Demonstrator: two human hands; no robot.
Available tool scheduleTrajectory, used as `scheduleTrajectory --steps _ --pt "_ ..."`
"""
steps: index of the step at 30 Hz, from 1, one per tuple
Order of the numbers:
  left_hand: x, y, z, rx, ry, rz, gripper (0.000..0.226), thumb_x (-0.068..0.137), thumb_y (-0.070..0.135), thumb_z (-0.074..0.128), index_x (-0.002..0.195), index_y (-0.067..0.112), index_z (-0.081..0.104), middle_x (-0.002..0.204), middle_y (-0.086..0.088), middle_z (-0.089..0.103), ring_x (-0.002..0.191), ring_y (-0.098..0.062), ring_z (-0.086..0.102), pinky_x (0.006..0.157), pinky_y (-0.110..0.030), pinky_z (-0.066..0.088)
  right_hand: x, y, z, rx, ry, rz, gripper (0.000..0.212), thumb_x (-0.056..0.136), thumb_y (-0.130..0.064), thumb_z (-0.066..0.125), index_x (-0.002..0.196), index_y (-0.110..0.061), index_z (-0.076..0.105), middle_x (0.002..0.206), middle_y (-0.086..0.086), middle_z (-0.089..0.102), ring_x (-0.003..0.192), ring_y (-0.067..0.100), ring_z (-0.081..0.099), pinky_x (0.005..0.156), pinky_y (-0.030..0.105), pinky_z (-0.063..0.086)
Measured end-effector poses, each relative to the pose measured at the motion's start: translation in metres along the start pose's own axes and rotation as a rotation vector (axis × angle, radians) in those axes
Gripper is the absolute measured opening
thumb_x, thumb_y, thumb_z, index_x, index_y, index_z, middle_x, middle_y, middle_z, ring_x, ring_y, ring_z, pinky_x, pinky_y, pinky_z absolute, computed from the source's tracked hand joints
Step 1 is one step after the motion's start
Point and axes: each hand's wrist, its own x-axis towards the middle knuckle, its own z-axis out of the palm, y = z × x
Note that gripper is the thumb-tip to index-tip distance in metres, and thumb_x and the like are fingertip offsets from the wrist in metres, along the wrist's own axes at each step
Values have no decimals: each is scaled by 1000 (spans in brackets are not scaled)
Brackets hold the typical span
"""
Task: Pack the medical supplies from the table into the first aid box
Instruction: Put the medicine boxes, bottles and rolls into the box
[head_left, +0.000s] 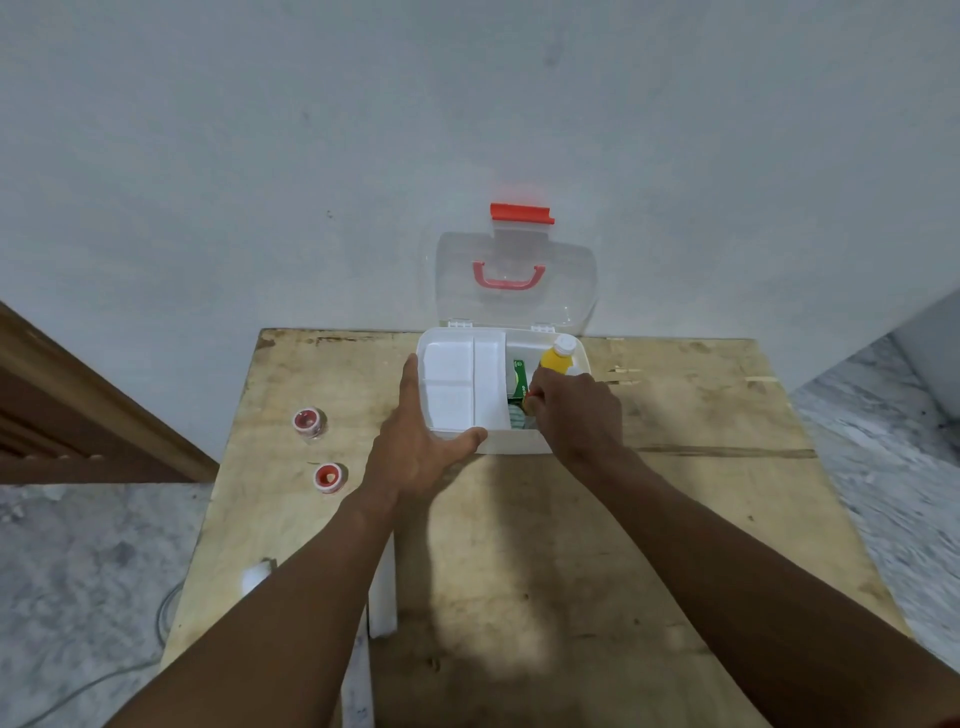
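The white first aid box (519, 441) stands open at the table's far edge, its clear lid (571, 270) with a red handle leaning on the wall. A white divider tray (457, 384) fills its left half. My left hand (421, 441) grips that tray's near left corner. My right hand (576, 410) reaches into the right half, fingers closed on a small red and yellow item (531, 399) that is mostly hidden. A yellow bottle with a white cap (557, 358) and a green box (518, 379) sit inside. Two red and white tape rolls (309, 422) (329, 477) lie on the table at left.
The wooden table (675, 519) is worn and scratched, with the wall right behind it. A white strip (383, 597) lies near my left forearm, and a white piece (257, 577) sits at the left edge. Marble floor shows on both sides.
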Motion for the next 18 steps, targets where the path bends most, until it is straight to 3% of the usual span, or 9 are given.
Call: scheduleTrajectory --steps 5,18 --pt "0 -1 0 3 -4 -18 113 66 45 85 152 35 12 131 9 53 111 -18 58 93 -43 56 5 -1 0 -23 -70 14 16 91 -21 55 102 -18 66 93 11 66 82 34 64 67 32 45" --pt "2 -3 1 4 -12 -24 115 64 49 85 151 35 12 131 9 52 114 -16 57 93 -45 56 -1 2 0 20 -23 -1 16 93 -23 57 104 -20 68 96 9 70 84 33 66 69 33 48"
